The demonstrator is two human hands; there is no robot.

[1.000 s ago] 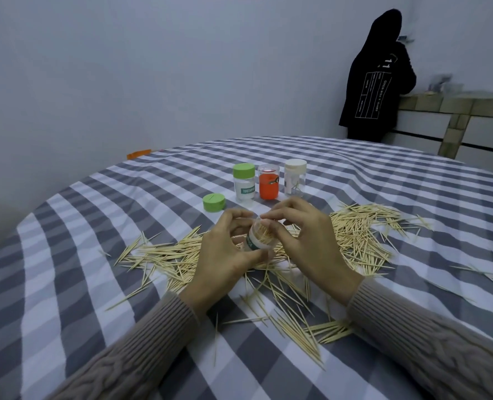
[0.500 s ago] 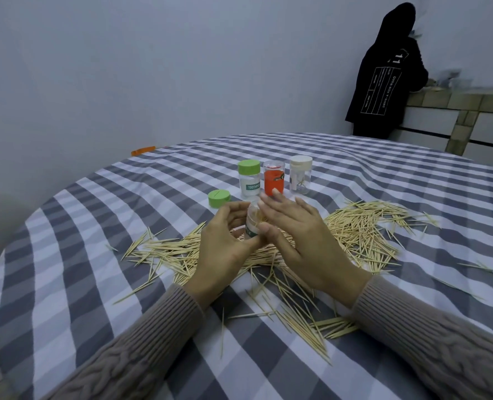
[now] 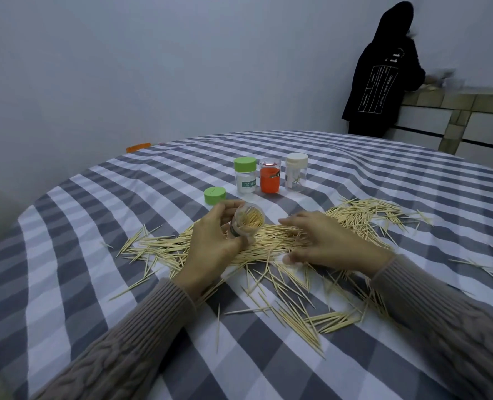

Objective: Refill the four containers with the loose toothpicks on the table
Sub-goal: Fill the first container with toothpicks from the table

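Note:
My left hand [image 3: 210, 243] grips a small clear container [image 3: 246, 219], tilted with its open mouth toward me and packed with toothpicks. My right hand [image 3: 323, 241] lies flat over the pile of loose toothpicks [image 3: 268, 243], fingers spread and touching them, a little blurred. Behind stand three closed containers: a green-lidded one [image 3: 245, 176], an orange one [image 3: 270, 180] and a white-lidded clear one [image 3: 296, 172]. A loose green lid [image 3: 215, 195] lies just behind my left hand.
Toothpicks are scattered over the grey-and-white checked tablecloth [image 3: 66, 255], with more heaped at the right [image 3: 366, 215] and near me [image 3: 297, 316]. A person in a black hooded coat [image 3: 384, 73] stands at a counter far back right.
My right hand left the container's mouth and dropped onto the toothpick pile to the right. My left hand keeps the container, now tilted more toward me.

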